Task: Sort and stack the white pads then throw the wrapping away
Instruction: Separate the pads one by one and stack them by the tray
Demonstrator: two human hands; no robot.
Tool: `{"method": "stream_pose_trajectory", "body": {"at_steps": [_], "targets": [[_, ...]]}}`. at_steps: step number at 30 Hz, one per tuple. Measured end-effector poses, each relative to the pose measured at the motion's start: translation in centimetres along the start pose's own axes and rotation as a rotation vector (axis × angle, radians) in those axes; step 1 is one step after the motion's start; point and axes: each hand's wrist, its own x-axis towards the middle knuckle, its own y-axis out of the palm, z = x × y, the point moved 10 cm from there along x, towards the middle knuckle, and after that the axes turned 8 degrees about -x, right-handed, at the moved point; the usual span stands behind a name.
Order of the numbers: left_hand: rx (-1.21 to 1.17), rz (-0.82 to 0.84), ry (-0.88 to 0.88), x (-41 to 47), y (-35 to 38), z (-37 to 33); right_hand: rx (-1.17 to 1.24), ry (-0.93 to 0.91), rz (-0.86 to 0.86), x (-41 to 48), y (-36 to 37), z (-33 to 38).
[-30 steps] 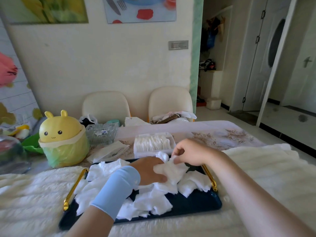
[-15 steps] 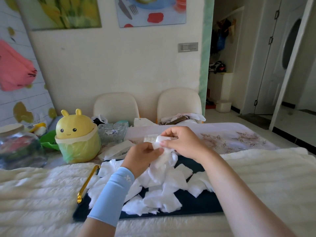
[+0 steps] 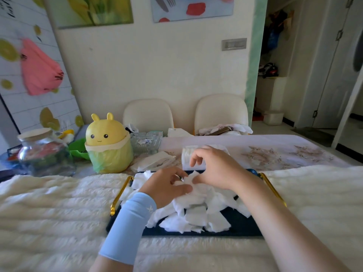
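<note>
While the blanket (image 3: 49,203) spread across the lower frame, the tray (image 3: 243,228) lay at its centre | pads (image 3: 196,214) heaped in the tray | left hand (image 3: 167,185) pinched the top pad (image 3: 198,188), mid-frame | right hand (image 3: 218,167): thumb touched that pad, fingers curled, grasp unclear
</note>
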Motion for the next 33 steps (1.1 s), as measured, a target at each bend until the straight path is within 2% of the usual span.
{"method": "stream_pose_trajectory", "body": {"at_steps": [6,14,17,20,25,29,33], "targets": [[-0.058,0.046,0.029,-1.3,0.0,-0.4,0.064,-0.037,0.237,-0.5,2.7,1.5],[-0.119,0.029,0.024,-1.4,-0.6,0.3,0.289,0.088,0.101,-0.3,0.5,-1.5],[-0.051,0.042,0.032,-1.5,-0.4,0.3,0.425,0.120,0.024,-0.3,-0.9,-2.5],[-0.007,-0.045,0.085,-1.6,-1.3,-0.6,0.557,0.114,-0.010,-0.4,-1.5,-2.3],[-0.448,-0.160,0.092,-2.3,-2.7,-1.9,0.681,0.117,-0.058,-0.2,-1.1,-1.1],[-0.438,-0.262,0.133,-2.0,-3.5,-2.0,0.742,0.153,-0.046,0.0,-0.1,-0.7],[-0.690,-0.232,0.049,-1.8,-3.1,-0.8,0.761,0.198,-0.054,-0.3,0.0,-0.8]]}}
